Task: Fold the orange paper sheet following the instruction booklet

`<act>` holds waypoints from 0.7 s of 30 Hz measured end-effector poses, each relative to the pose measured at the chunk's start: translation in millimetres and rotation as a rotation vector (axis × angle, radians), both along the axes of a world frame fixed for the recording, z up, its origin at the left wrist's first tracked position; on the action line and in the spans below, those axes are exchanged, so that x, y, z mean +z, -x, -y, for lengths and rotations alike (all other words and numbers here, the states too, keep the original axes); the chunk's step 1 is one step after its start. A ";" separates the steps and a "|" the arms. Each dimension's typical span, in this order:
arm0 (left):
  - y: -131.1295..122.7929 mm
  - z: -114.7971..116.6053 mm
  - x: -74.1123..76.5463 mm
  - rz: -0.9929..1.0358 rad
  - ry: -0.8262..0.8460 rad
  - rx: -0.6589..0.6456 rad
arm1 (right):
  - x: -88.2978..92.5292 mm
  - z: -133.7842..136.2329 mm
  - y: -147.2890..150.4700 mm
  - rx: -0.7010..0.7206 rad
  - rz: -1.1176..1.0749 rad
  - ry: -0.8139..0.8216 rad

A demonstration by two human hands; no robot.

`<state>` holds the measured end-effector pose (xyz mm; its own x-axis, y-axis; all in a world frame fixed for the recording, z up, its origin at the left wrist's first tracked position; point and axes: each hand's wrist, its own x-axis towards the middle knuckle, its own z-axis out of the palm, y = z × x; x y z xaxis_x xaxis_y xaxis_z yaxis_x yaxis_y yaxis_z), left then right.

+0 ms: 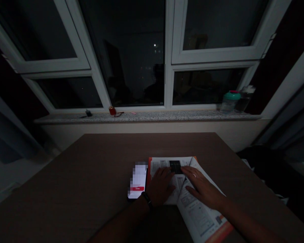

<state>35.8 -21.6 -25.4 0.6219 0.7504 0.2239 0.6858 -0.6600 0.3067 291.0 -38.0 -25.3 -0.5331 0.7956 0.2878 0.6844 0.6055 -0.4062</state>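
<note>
A printed booklet (pixel 200 216) with orange-red edges lies on the brown table (pixel 96 175), its right-hand page raised and creased along a fold. My left hand (pixel 160 187), with a dark band on the wrist, rests on the left-hand page, fingers stretched out. On the folded page lies my right hand (pixel 205 189), fingers extended and a ring on one of them. Both hands press on the paper without grasping it. Close by my left wrist, a phone (pixel 139 179) lies with its screen lit, partly pixelated.
Beyond the table runs a speckled stone windowsill (pixel 152 116) under dark windows. On it are a teal-lidded bottle (pixel 230 101), a clear bottle (pixel 245 98), a small red container (pixel 112 110) and a small dark bottle (pixel 88 113). Grey curtains hang at both sides.
</note>
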 end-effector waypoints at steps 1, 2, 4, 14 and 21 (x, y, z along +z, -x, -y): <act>0.3 0.0 -0.2 0.001 -0.001 -0.001 | 0.0 0.7 -2.4 0.004 -0.002 0.008; 0.7 0.0 -0.2 0.000 -0.001 -0.002 | 0.1 1.3 -4.3 0.008 -0.004 0.015; 1.6 0.2 0.1 -0.007 0.004 -0.005 | 0.3 2.0 -6.4 0.015 -0.007 0.029; -15.6 -1.1 12.4 0.014 0.066 0.032 | 3.0 -0.6 -3.8 0.014 -0.050 0.014; -40.9 -4.5 17.5 0.038 0.067 -0.099 | 3.8 -2.8 -3.3 0.006 -0.083 0.022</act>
